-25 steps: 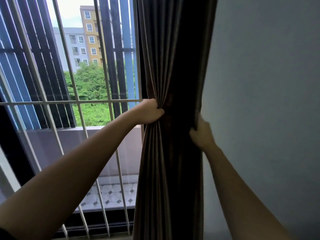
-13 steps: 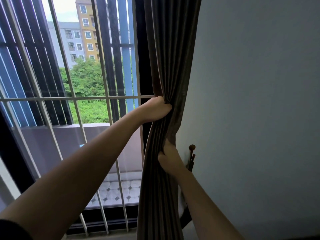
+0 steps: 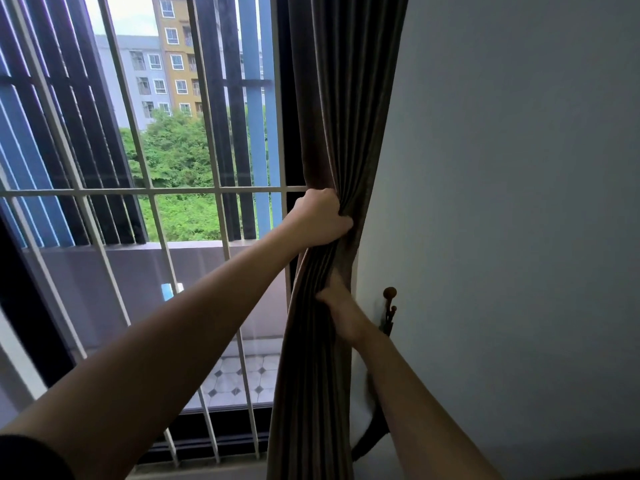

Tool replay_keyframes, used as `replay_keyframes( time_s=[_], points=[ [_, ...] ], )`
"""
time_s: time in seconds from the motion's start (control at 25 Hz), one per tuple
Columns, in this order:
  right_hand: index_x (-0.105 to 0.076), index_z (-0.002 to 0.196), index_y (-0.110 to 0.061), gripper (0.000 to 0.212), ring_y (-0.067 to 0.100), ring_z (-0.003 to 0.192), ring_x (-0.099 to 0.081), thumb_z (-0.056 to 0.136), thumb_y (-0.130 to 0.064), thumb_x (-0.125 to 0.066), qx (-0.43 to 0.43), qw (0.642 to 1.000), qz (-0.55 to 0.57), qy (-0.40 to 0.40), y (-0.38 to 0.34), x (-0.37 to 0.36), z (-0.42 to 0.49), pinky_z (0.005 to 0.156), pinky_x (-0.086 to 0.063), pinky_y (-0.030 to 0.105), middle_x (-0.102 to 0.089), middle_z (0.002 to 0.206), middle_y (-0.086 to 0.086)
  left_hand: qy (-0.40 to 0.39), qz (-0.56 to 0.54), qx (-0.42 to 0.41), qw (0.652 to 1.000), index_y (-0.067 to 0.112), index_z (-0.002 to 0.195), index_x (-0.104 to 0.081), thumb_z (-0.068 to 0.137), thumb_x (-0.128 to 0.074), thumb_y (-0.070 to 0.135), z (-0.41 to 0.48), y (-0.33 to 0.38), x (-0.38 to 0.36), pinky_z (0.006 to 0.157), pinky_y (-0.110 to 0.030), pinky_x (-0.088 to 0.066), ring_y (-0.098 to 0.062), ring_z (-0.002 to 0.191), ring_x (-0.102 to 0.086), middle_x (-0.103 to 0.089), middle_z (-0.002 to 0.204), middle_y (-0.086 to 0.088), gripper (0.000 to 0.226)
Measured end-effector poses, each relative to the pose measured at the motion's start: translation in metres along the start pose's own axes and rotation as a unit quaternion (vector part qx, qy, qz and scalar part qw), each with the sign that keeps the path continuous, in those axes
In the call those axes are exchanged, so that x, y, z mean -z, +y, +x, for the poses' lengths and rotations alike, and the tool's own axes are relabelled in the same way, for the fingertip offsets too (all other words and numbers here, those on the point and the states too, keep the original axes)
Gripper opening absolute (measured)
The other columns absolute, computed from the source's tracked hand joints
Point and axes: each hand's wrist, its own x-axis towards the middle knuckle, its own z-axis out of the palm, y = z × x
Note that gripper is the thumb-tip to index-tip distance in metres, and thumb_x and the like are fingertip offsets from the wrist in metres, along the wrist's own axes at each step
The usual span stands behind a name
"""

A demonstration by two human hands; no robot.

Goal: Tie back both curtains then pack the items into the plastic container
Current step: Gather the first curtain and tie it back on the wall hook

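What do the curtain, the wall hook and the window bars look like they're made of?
Curtain: dark brown woven cloth, soft with a faint sheen; it bunches into fine pleats where the left hand grips it.
Wall hook: brown with a round knob; varnished wood or metal, too small to tell.
Window bars: probably pale painted metal, thin and straight.

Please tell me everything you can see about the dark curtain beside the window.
The curtain is dark brown cloth hanging in long vertical folds between the window and the grey wall. It is gathered into a narrow bundle, wider above. The left hand grips the bundle from the window side; the right hand holds it lower, near a wall hook.
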Motion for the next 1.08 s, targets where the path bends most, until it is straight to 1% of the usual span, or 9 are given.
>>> replay_keyframes(
  time_s=[0.08, 0.16, 0.24, 0.36, 0.52, 0.64, 0.76, 0.92, 1.08],
  points=[
    [-0.045, 0.116, -0.016, 0.022, 0.006, 0.096, -0.055, 0.098, -0.026, -0.038, -0.001, 0.990, 0.081, 0.115, -0.009, 0.012, 0.011, 0.087, -0.047, 0.021, -0.053, 0.109, 0.001, -0.020, -0.017, -0.011, 1.000, 0.013, 0.059, -0.037, 0.088, -0.052, 0.015, -0.006, -0.001, 0.011, 0.044, -0.018, -0.038, -0.015, 0.058, -0.044, -0.047, 0.076, -0.006, 0.032],
    [-0.041, 0.097, -0.021, 0.006, 0.002, 0.088, -0.051, 0.100, -0.023, -0.037, 0.018, 0.981, 0.043, 0.189, -0.019, 0.028, 0.025, 0.080, -0.044, 0.013, -0.044, 0.108, 0.005, -0.066, -0.085, -0.040, 0.993, 0.012, 0.059, -0.042, 0.088, -0.051, 0.009, -0.017, -0.005, 0.020, 0.043, -0.010, -0.037, -0.011, 0.057, -0.045, -0.047, 0.071, -0.002, 0.030],
    [-0.035, 0.106, -0.015, 0.018, 0.002, 0.092, -0.052, 0.096, -0.021, -0.049, 0.032, 0.988, 0.035, 0.146, -0.021, 0.039, 0.042, 0.078, -0.045, 0.009, -0.043, 0.115, 0.007, -0.106, -0.119, -0.071, 0.985, 0.006, 0.068, -0.052, 0.087, -0.053, 0.008, -0.027, -0.009, 0.029, 0.056, -0.015, -0.043, -0.012, 0.065, -0.053, -0.053, 0.076, -0.004, 0.019],
    [-0.037, 0.134, -0.008, 0.065, 0.021, 0.112, -0.060, 0.080, -0.029, -0.066, -0.009, 0.981, 0.190, 0.037, -0.021, 0.045, 0.060, 0.090, -0.051, 0.030, -0.057, 0.128, 0.010, -0.125, -0.127, -0.101, 0.979, -0.002, 0.083, -0.055, 0.086, -0.049, 0.001, -0.032, -0.022, 0.037, 0.067, -0.026, -0.046, -0.014, 0.074, -0.056, -0.055, 0.083, -0.008, 0.007],
    [-0.054, 0.123, -0.006, 0.054, 0.018, 0.095, -0.069, 0.074, -0.025, -0.064, -0.094, 0.945, 0.310, -0.042, -0.025, 0.043, 0.066, 0.083, -0.056, 0.028, -0.072, 0.103, 0.004, -0.131, -0.161, -0.093, 0.974, -0.011, 0.089, -0.051, 0.087, -0.046, -0.006, -0.035, -0.040, 0.045, 0.071, -0.033, -0.042, -0.020, 0.078, -0.052, -0.051, 0.085, -0.012, 0.008],
    [-0.059, 0.115, -0.008, 0.069, 0.019, 0.098, -0.068, 0.057, -0.037, -0.083, -0.097, 0.952, 0.282, -0.066, -0.019, 0.040, 0.071, 0.083, -0.056, 0.029, -0.072, 0.106, 0.005, -0.136, -0.181, -0.083, 0.971, -0.005, 0.085, -0.053, 0.087, -0.045, -0.007, -0.036, -0.044, 0.046, 0.070, -0.030, -0.042, -0.018, 0.077, -0.053, -0.051, 0.082, -0.010, 0.009],
    [-0.058, 0.120, -0.010, 0.054, 0.024, 0.108, -0.064, 0.076, -0.038, -0.069, -0.046, 0.978, 0.199, -0.034, -0.014, 0.041, 0.073, 0.090, -0.053, 0.032, -0.067, 0.115, 0.007, -0.119, -0.195, -0.071, 0.971, -0.005, 0.089, -0.055, 0.087, -0.045, -0.006, -0.034, -0.043, 0.040, 0.072, -0.030, -0.048, -0.016, 0.079, -0.058, -0.056, 0.085, -0.010, 0.011],
    [-0.061, 0.113, -0.022, 0.025, 0.015, 0.103, -0.065, 0.089, -0.025, -0.061, 0.026, 0.994, 0.088, 0.053, -0.009, 0.044, 0.060, 0.091, -0.053, 0.031, -0.067, 0.112, 0.000, -0.095, -0.182, -0.056, 0.977, -0.008, 0.092, -0.057, 0.085, -0.045, -0.002, -0.024, -0.036, 0.030, 0.075, -0.035, -0.052, -0.025, 0.086, -0.062, -0.062, 0.090, -0.017, 0.014],
    [-0.060, 0.119, -0.009, 0.059, 0.024, 0.106, -0.064, 0.071, -0.038, -0.076, -0.010, 0.991, 0.128, 0.033, -0.005, 0.058, 0.056, 0.095, -0.051, 0.037, -0.067, 0.116, 0.009, -0.109, -0.213, -0.057, 0.969, 0.005, 0.078, -0.058, 0.086, -0.044, -0.006, -0.027, -0.025, 0.026, 0.067, -0.020, -0.050, -0.011, 0.074, -0.061, -0.061, 0.079, -0.004, 0.019]
  ],
)
